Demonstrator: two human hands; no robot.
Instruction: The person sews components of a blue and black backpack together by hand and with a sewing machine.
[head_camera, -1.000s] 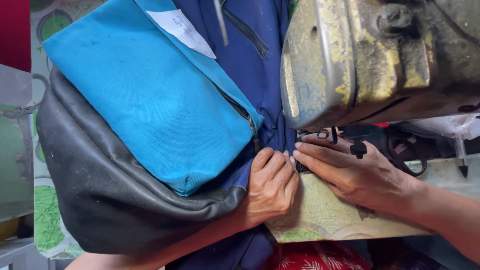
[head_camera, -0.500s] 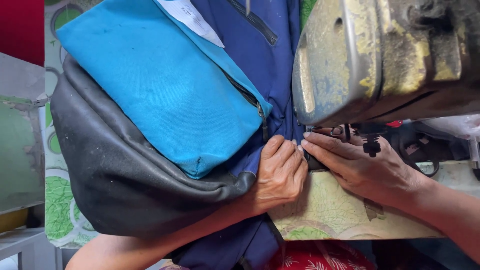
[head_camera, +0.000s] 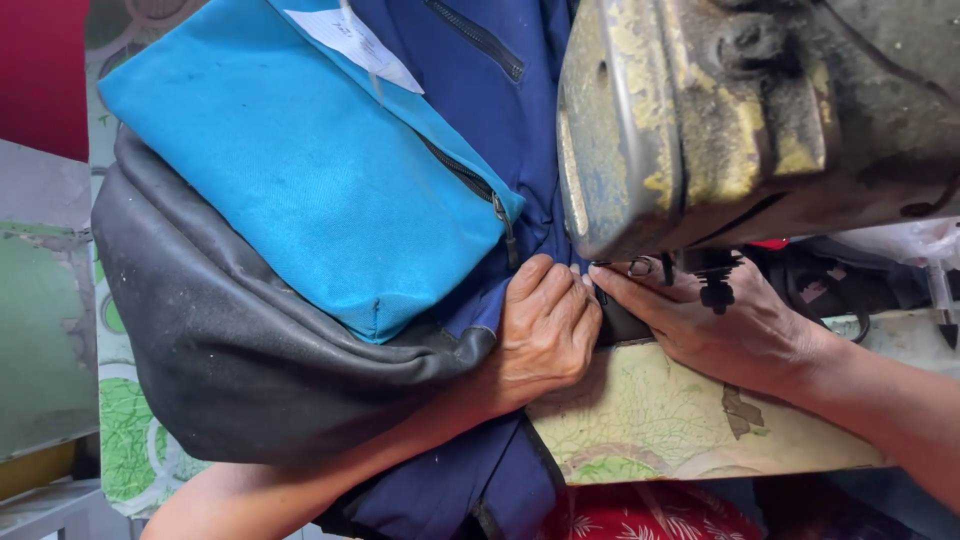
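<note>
Head view: both hands press the navy bag fabric (head_camera: 520, 130) flat beneath the sewing machine head (head_camera: 740, 110). Left hand (head_camera: 545, 325) has curled fingers gripping the cloth; right hand (head_camera: 725, 325) lies flat, fingers narrow, just beside. Stitching seems underway; continuing calls for steady, even guiding past the needle.

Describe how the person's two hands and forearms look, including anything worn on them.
Both are bare. The left hand and its forearm show no glove, ring, watch or sleeve. The right hand is likewise ungloved, with no ring or wristband visible, and its forearm is uncovered to the picture's edge. Fingernails look short and unpainted.
</note>
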